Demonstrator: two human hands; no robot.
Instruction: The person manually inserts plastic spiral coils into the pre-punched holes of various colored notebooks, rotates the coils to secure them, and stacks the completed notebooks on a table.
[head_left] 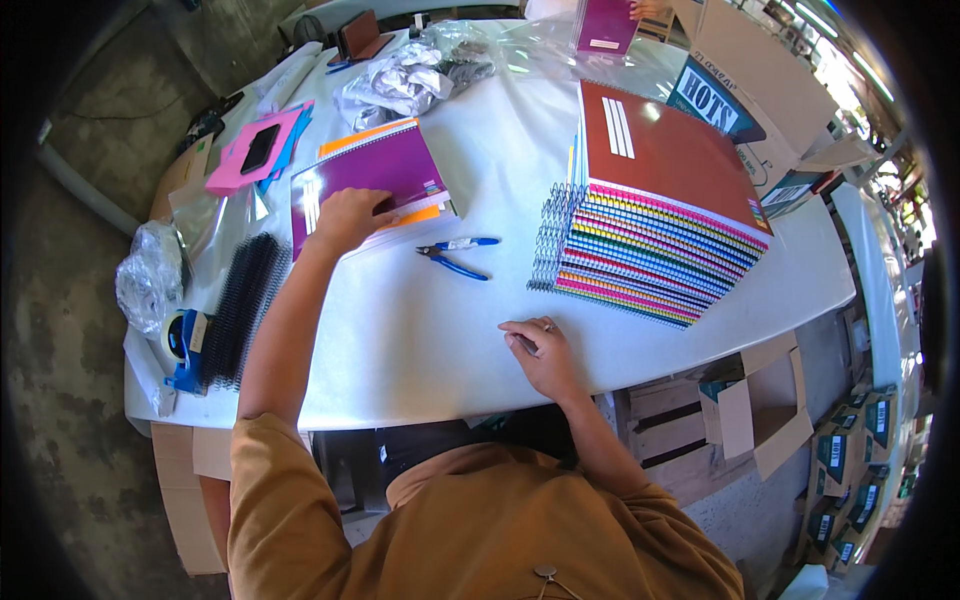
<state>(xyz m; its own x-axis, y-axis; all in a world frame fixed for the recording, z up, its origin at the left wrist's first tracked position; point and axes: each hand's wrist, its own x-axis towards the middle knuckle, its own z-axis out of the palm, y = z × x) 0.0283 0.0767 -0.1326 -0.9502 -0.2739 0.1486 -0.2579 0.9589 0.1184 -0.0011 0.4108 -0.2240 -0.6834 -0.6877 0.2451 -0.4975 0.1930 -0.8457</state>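
Note:
My left hand [350,219] lies on a purple spiral notebook [385,165], its fingers reaching over the cover with a gap beside the thumb. Orange sheets [418,215] stick out from the notebook's near and far edges. At the table's near edge rests my right hand [545,358], its fingers curled in; whatever they hold, if anything, is hidden. A pair of blue-handled cutting pliers [460,257] lies between the hands, touched by neither. To the right stands a tall stack of spiral notebooks [660,250], topped by a brown-red cover [675,150].
Black spiral coils [243,310] and a blue tape dispenser [187,350] sit at left. Beyond are a phone [260,148] on pink sheets [230,172] and crumpled plastic [400,85]. An open carton [765,80] stands far right. Across the table, another person's hand [645,9] touches a purple notebook [605,25].

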